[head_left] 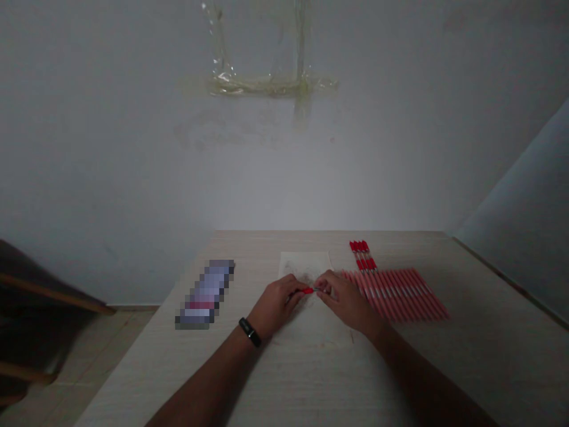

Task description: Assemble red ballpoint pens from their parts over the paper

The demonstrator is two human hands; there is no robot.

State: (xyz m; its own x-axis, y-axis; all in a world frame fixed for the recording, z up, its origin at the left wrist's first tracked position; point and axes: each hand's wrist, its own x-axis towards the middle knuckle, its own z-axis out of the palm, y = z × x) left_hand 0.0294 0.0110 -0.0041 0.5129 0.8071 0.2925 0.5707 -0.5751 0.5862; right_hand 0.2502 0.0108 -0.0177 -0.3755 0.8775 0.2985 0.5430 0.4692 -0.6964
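My left hand (275,302), with a black wristband (249,332) on its wrist, and my right hand (344,299) meet over a pale sheet of paper (306,265). Between their fingertips is a small red pen-like piece (307,290) with a bit of metal at its end. Brown specks or shavings (304,277) lie on the paper near my hands. To the right of my right hand, red-and-white pens (395,295) lie side by side in a row. Several more red-tipped pens (362,255) lie in a narrow bunch behind them.
A pixelated, unreadable flat object (204,293) lies on the pale wood-grain table (267,379) left of my hands. A dark chair (31,296) stands beyond the table's left edge, above a tiled floor. A grey wall with old tape marks rises behind the table.
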